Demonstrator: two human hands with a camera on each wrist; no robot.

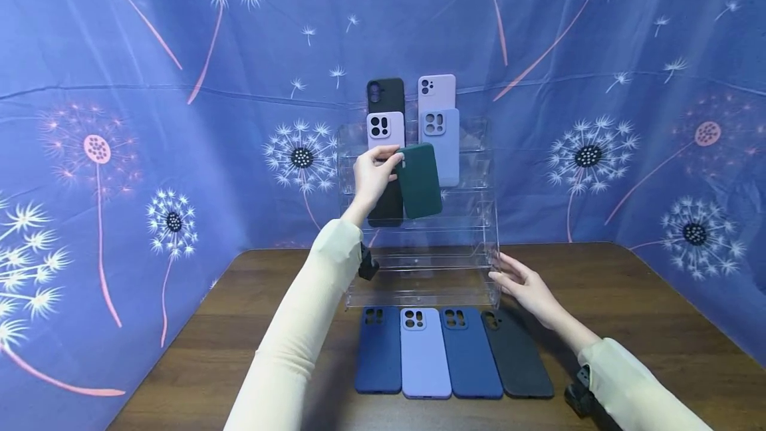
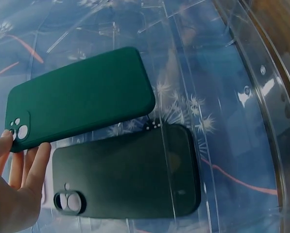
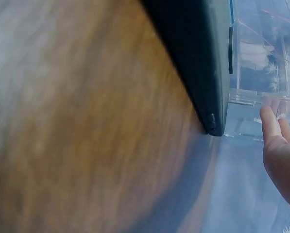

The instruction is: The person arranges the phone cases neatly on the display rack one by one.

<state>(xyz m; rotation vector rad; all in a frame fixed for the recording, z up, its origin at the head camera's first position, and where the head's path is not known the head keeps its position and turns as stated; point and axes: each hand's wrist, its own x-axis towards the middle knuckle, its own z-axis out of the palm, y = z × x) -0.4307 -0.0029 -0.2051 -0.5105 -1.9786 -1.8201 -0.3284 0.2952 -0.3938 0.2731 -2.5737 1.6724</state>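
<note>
the left hand [image 1: 372, 179] grasps the green phone case [image 1: 421, 183], pinching it between thumb and fingers at its upper corner, beside the camera cutouts. the case is held slightly tilted in front of the clear rack [image 1: 413, 261], just right of a dark phone case [image 1: 385, 211] seated in that rack; contact between green case and rack cannot be determined. a faint mark near the dark case's lower end is too indistinct to identify as lettering.

the right hand [image 1: 529, 291] touches the rack's right side near its base; whether its fingers pinch the panel or only rest against it cannot be told.

the upper left of the rack holds a black case [image 1: 389, 95] and a pale lavender case [image 1: 390, 140]; the upper right holds a pale pink case [image 1: 438, 93] and a light blue case [image 1: 447, 158].

four further cases [image 1: 426, 361] lie side by side on the wooden table [image 1: 239, 324], before the rack.
</note>
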